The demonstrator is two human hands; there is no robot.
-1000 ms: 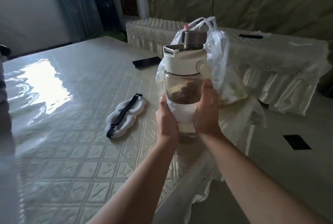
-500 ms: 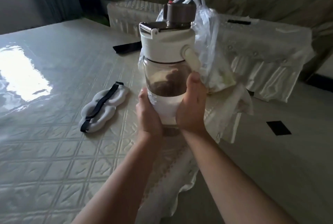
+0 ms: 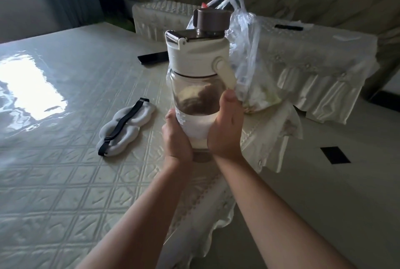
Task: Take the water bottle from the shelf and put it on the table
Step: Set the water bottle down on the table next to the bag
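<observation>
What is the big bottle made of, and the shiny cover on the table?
The clear water bottle with cream lid looks like hard see-through plastic: fingers show through its wall. Its brown cap seems matte plastic. The cream embossed table cover looks like glossy vinyl, since window light glares off it, though coated fabric is possible.

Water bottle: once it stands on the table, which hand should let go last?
Probably the right hand: it wraps higher around the water bottle, thumb near the handle, whereas the left hand only cups the base.
</observation>
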